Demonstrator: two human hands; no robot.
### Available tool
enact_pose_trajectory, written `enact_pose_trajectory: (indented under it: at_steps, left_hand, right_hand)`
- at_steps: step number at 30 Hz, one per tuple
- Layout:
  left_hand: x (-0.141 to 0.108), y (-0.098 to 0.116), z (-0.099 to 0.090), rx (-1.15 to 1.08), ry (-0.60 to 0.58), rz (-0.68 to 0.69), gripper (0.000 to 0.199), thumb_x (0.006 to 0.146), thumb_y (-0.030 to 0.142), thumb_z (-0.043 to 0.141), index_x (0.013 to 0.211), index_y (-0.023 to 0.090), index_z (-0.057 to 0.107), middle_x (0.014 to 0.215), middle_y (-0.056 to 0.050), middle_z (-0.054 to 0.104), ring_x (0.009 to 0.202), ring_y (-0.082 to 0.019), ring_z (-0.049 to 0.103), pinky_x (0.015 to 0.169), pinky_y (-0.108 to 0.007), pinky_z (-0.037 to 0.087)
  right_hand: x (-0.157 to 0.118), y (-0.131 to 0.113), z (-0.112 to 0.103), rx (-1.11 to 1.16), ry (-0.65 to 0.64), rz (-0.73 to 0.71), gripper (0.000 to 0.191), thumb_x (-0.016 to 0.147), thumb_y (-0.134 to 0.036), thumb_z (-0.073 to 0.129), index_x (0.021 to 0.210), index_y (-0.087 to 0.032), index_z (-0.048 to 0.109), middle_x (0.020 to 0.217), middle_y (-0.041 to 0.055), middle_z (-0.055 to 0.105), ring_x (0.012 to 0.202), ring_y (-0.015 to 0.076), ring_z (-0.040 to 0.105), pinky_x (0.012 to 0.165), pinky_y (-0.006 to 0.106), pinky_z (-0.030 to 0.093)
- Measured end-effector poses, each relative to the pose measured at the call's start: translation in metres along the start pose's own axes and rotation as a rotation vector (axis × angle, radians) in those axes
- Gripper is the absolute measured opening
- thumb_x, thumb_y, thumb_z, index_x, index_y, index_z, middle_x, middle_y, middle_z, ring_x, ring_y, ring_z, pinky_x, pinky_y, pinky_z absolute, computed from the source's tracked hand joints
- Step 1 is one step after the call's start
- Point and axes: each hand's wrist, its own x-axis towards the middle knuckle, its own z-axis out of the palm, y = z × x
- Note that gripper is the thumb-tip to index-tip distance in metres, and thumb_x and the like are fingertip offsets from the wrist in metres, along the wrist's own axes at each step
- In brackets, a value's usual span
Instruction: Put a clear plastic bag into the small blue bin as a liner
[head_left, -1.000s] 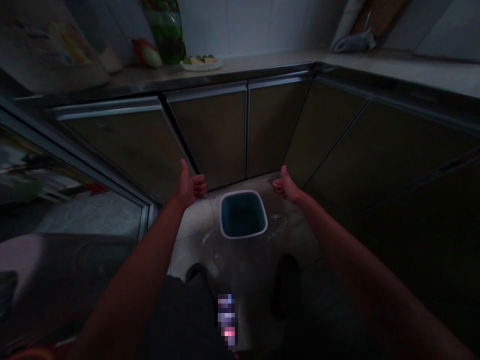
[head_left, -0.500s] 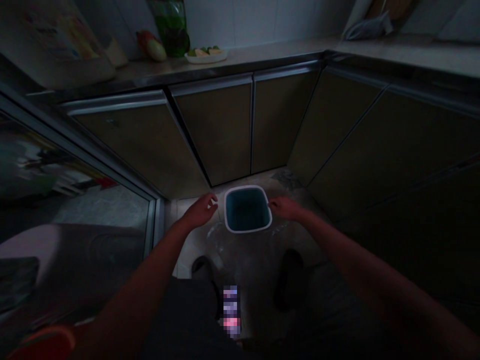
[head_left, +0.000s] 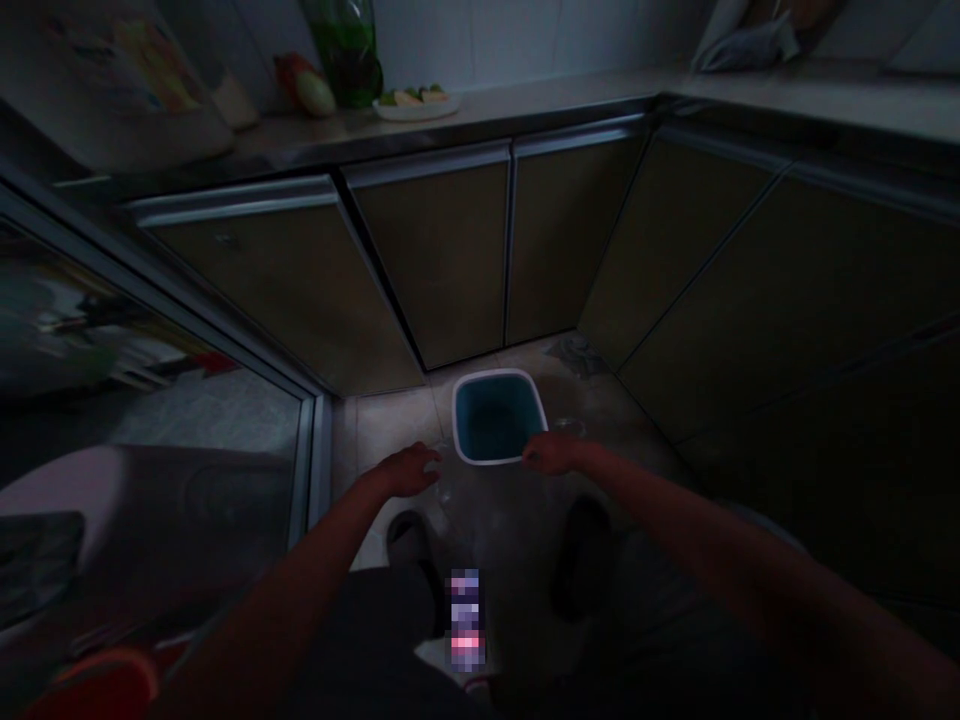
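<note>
Standing on floor (head_left: 394,425) ahead, bin (head_left: 499,395) is showing near-square rim (head_left: 487,462), no clear long axis. Right hand (head_left: 555,453) is sitting nearer, overlapping near right corner; cannot tell whether pinching. Left hand (head_left: 409,470) is hanging apart, off near left corner, fingers loosely parted.

Left hand (head_left: 410,470) and right hand (head_left: 555,454): bare. Forearms (head_left: 337,530): bare. Legwear (head_left: 356,620): dark grey cloth. Footwear (head_left: 409,540): dark, rounded fronts; the right shoe (head_left: 585,535) is largely lost in shadow.
</note>
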Motion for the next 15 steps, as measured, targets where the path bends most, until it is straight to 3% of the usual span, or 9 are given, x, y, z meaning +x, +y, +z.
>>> enact_pose_trajectory:
  at_steps: [5, 9, 12, 15]
  left_hand:
    - [-0.003, 0.007, -0.003, 0.047, 0.008, -0.001, 0.060, 0.098, 0.047, 0.052, 0.150, 0.018, 0.061, 0.151, -0.017, 0.062, 0.136, -0.030, 0.061, 0.115, -0.039, 0.045]
    - [-0.005, 0.015, -0.008, 0.047, 0.031, 0.002, 0.061, 0.101, 0.045, 0.047, 0.151, 0.014, 0.061, 0.144, -0.020, 0.064, 0.132, -0.031, 0.063, 0.113, -0.039, 0.047]
    - [-0.007, 0.021, -0.011, 0.058, 0.047, 0.004, 0.062, 0.101, 0.044, 0.045, 0.151, 0.011, 0.060, 0.139, -0.020, 0.065, 0.129, -0.032, 0.064, 0.113, -0.039, 0.047]
    - [-0.010, 0.023, -0.011, 0.077, 0.048, 0.004, 0.062, 0.101, 0.046, 0.044, 0.150, 0.012, 0.061, 0.137, -0.020, 0.064, 0.128, -0.031, 0.064, 0.112, -0.039, 0.047]
  right_hand:
    - [-0.004, -0.006, -0.025, 0.097, -0.009, -0.054, 0.030, 0.093, -0.016, 0.059, 0.108, -0.021, 0.084, 0.119, 0.0056, 0.081, 0.111, 0.0226, 0.074, 0.088, 0.025, 0.052]
    - [-0.020, -0.009, -0.067, 0.296, 0.008, -0.035, 0.030, 0.091, -0.017, 0.057, 0.105, -0.020, 0.083, 0.103, 0.0037, 0.081, 0.073, 0.0156, 0.074, 0.067, 0.023, 0.052]
    - [-0.032, -0.008, -0.101, 0.406, 0.113, -0.027, 0.031, 0.095, -0.021, 0.054, 0.107, -0.020, 0.082, 0.096, 0.0019, 0.079, 0.054, 0.0100, 0.066, 0.058, 0.022, 0.049]
    - [-0.034, -0.006, -0.128, 0.419, 0.324, -0.016, 0.032, 0.097, -0.020, 0.052, 0.111, -0.021, 0.081, 0.095, 0.0017, 0.078, 0.057, 0.0097, 0.066, 0.063, 0.022, 0.050]
